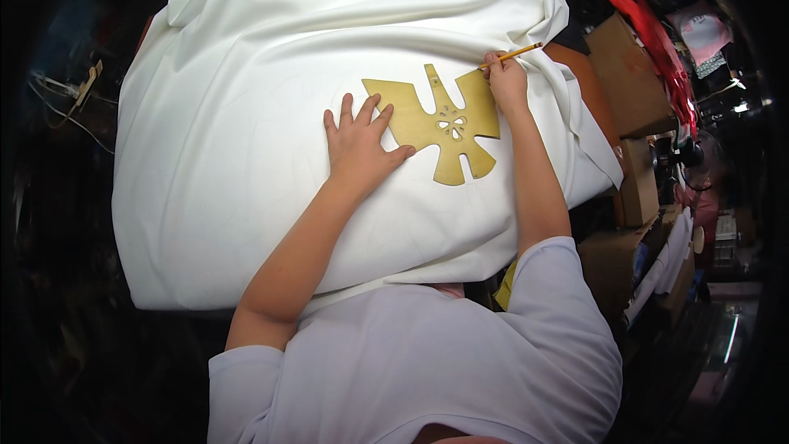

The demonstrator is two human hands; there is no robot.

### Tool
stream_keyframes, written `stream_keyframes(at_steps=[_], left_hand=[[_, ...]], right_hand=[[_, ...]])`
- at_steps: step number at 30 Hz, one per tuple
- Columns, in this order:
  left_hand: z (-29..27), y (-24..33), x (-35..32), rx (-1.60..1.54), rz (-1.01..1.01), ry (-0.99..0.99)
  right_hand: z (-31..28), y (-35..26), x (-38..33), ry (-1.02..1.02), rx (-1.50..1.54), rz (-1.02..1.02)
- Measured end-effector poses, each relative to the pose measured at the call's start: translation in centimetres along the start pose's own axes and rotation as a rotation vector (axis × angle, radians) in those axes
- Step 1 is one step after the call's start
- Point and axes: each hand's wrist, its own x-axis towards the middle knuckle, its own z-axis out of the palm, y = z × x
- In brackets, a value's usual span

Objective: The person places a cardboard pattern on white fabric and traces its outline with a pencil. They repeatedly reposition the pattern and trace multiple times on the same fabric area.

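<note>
Head view: I see a yellow cut-out template [417,127] on white sheeting [238,131].
Left hand [357,146]: spread wide, touching its left edge.
Right hand [507,82]: pinching a pencil [523,50] near the template's upper right.

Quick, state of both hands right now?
Left hand: open, fingers spread at the left edge of the flat, dull-yellow, cut-out template, gripping nothing.
Right hand: closed, holding the thin yellow wooden pencil.

left edge of yellow template [415,119] partly hidden under left hand [359,146], tip of pencil [524,49] at template's upper right too small to resolve, white sheet [230,156] beyond template cropped on top, shirt [436,362] below it cropped too
</note>
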Motion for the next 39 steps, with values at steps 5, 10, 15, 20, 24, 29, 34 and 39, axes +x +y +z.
stream_keyframes(at_steps=[5,10,15,20,24,29,34,39], left_hand=[[-0.3,0.3,0.0,0.03,-0.018,-0.019],[-0.3,0.2,-0.1,0.054,-0.002,-0.005],[0.3,-0.1,-0.1,0.028,0.023,0.024],[0.3,-0.2,0.0,0.048,0.03,0.017],[0.3,-0.1,0.0,0.062,0.036,0.019],[0.2,0.0,0.1,0.131,0.02,-0.002],[0.1,0.1,0.1,0.132,0.014,-0.005],[0.3,-0.1,0.1,0.149,0.021,0.002]], right_hand=[[0.2,0.8,0.6,0.04,0.097,-0.088],[-1.2,0.6,-1.4,0.039,-0.25,-0.216],[-4.3,1.2,-6.8,-0.032,-0.308,-0.148],[-6.4,2.6,-11.0,-0.089,0.025,-0.029],[-6.1,1.9,-11.8,-0.073,0.113,-0.018],[-3.6,-0.1,-13.4,-0.103,-0.071,-0.174],[-5.5,0.9,-15.6,-0.112,-0.04,-0.144],[-7.6,2.5,-16.2,-0.112,0.125,0.018]])
